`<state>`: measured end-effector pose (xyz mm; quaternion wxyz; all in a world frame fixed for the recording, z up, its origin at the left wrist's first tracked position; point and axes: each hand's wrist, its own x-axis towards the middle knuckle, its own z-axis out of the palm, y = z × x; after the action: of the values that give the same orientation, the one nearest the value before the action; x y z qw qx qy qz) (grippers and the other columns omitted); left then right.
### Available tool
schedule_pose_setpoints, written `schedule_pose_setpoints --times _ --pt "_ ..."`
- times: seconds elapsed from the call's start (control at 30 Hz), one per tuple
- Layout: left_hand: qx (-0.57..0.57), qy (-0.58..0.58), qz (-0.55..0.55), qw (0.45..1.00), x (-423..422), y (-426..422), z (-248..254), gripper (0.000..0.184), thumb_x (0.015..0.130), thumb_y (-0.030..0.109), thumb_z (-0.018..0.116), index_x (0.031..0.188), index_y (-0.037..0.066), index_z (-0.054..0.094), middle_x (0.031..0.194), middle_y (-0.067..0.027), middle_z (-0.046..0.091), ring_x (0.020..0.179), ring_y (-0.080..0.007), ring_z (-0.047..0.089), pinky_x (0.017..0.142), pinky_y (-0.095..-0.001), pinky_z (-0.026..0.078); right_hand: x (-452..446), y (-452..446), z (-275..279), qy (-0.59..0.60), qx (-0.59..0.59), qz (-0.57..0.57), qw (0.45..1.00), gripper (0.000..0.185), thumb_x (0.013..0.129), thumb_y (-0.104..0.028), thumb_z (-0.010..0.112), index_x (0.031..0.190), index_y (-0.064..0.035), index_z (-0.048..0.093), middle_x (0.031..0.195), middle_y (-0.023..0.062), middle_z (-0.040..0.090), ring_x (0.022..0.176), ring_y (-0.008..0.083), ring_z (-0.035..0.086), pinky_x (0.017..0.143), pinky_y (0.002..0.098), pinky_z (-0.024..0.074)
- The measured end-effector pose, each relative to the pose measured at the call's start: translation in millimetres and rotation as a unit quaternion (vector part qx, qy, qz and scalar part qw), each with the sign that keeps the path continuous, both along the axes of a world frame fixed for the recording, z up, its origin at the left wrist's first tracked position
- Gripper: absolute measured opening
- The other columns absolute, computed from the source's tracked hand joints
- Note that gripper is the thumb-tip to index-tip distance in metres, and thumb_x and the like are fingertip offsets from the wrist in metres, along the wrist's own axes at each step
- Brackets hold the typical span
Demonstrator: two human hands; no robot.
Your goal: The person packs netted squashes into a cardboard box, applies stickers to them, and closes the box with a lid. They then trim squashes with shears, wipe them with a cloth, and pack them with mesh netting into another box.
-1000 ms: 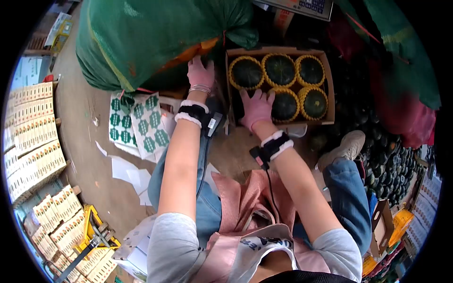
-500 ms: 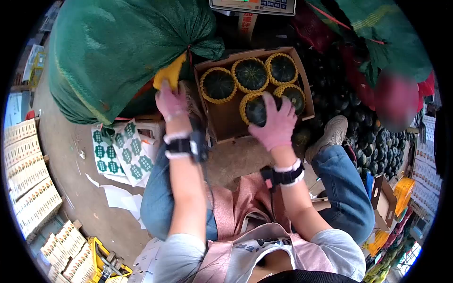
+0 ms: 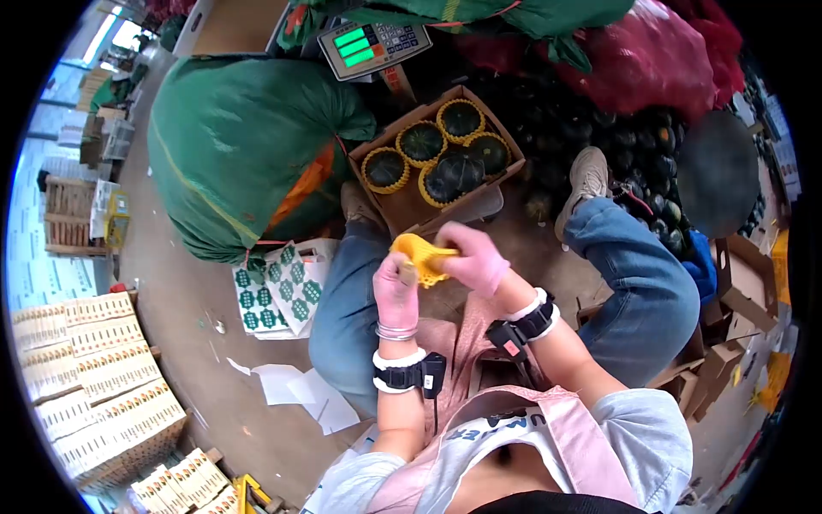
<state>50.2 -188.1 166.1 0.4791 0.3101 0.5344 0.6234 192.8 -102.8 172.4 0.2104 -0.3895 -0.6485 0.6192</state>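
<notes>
My left hand [image 3: 396, 295], in a pink glove, is closed on the lower left side of a yellow foam net [image 3: 417, 255]. Across from it, my right hand [image 3: 476, 259], also gloved in pink, grips the net's right side. The net is held over my lap, in front of a cardboard box [image 3: 402, 208]. Inside the box are several dark green squashes [image 3: 422, 142], most in yellow nets; one bare squash [image 3: 461, 172] rests on top of others near the front.
A big green mesh sack [image 3: 248, 146] stands at the left of the box, with sticker sheets [image 3: 294, 289] below it. A scale [image 3: 373, 44] is behind. Loose squashes [image 3: 629, 137] cover the floor at right. Stacked cartons [image 3: 103, 385] stand far left.
Both hands have left the sack and the box and come together over my lap, now with a yellow net between them. The view has shifted, showing more of the scale.
</notes>
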Motion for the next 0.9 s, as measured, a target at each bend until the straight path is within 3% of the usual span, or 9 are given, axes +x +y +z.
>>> schedule_pose_setpoints --times 0.1,0.2,0.3,0.33,0.4,0.47,0.53,0.6,0.9 --pt "-0.081 0.317 -0.011 0.945 17 -11 21 0.018 0.082 0.011 0.068 0.094 0.001 0.059 0.081 -0.001 0.058 0.076 -0.008 0.053 0.07 -0.0209 0.045 15 -18 4 0.036 0.071 -0.201 0.976 0.031 0.07 0.004 0.057 0.099 -0.0048 0.051 0.09 0.0155 0.058 0.085 0.0301 0.058 0.077 0.0315 0.0465" --pt "-0.078 0.147 -0.042 0.985 29 -15 16 0.019 0.085 0.008 0.063 0.1 0.0 0.057 0.083 -0.0043 0.061 0.077 -0.0125 0.057 0.071 -0.0261 0.048 17 -30 1 0.013 0.191 -0.219 0.957 0.039 0.068 0.007 0.055 0.105 -0.0051 0.05 0.092 0.0175 0.058 0.091 0.0342 0.057 0.081 0.0344 0.0466" --pt "-0.063 -0.352 0.042 0.933 44 -13 38 0.039 0.085 0.01 0.063 0.117 -0.004 0.048 0.097 -0.0086 0.062 0.085 -0.0213 0.061 0.077 -0.0298 0.048 27 -32 -1 -0.043 0.175 -0.141 0.974 0.03 0.067 0.007 0.051 0.094 -0.0033 0.059 0.092 0.017 0.058 0.094 0.037 0.055 0.083 0.0352 0.0462" --pt "-0.028 -0.067 0.005 0.997 43 -18 37 0.041 0.084 0.01 0.063 0.12 -0.004 0.046 0.099 -0.0088 0.062 0.087 -0.0235 0.061 0.079 -0.0313 0.048 32 -31 1 -0.071 0.153 -0.098 0.981 0.027 0.067 0.008 0.05 0.09 -0.0027 0.061 0.091 0.0167 0.058 0.094 0.0369 0.055 0.083 0.0346 0.0463" --pt "0.047 0.495 -0.063 0.865 30 -32 33 0.047 0.084 0.01 0.064 0.124 -0.002 0.043 0.104 -0.0091 0.062 0.089 -0.0279 0.062 0.082 -0.0343 0.048 42 -23 -9 0.187 -0.217 -0.084 0.954 0.03 0.073 0.007 0.048 0.092 -0.0055 0.067 0.098 0.0098 0.064 0.091 0.0266 0.062 0.079 0.0286 0.0497" --pt "0.048 0.268 -0.14 0.952 20 -36 34 0.044 0.079 0.015 0.072 0.115 0.001 0.051 0.104 -0.0048 0.063 0.092 -0.0234 0.062 0.086 -0.0342 0.048 64 -20 -4 0.225 0.216 0.032 0.95 0.03 0.074 0.007 0.048 0.095 -0.0026 0.067 0.105 0.0076 0.065 0.093 0.0214 0.063 0.079 0.0278 0.0506" --pt "0.031 -0.197 -0.203 0.959 16 -36 34 0.037 0.075 0.017 0.076 0.104 0.004 0.056 0.099 -0.001 0.065 0.093 -0.0198 0.061 0.087 -0.032 0.047 65 -22 -4 0.342 -0.01 0.053 0.938 0.029 0.071 0.009 0.055 0.098 0.0024 0.064 0.106 0.0073 0.065 0.096 0.0183 0.062 0.083 0.0273 0.0498" --pt "0.045 -0.126 -0.151 0.979 24 -35 43 0.035 0.078 0.02 0.074 0.103 0.003 0.057 0.1 0.0001 0.063 0.098 -0.0135 0.058 0.088 -0.0264 0.044 61 -25 -7 0.513 -0.403 0.066 0.755 0.03 0.07 0.008 0.057 0.099 0.0044 0.063 0.106 0.007 0.065 0.095 0.0165 0.062 0.084 0.0267 0.0493" --pt "0.065 0.223 -0.068 0.97 45 -26 37 0.015 0.077 0.001 0.071 0.09 0.001 0.063 0.094 -0.0033 0.06 0.084 -0.0125 0.057 0.077 -0.0235 0.046 39 -38 2 0.358 -0.211 -0.007 0.909 0.039 0.078 -0.003 0.066 0.115 -0.0031 0.056 0.112 0.0058 0.058 0.105 0.0142 0.053 0.093 0.0278 0.0423"
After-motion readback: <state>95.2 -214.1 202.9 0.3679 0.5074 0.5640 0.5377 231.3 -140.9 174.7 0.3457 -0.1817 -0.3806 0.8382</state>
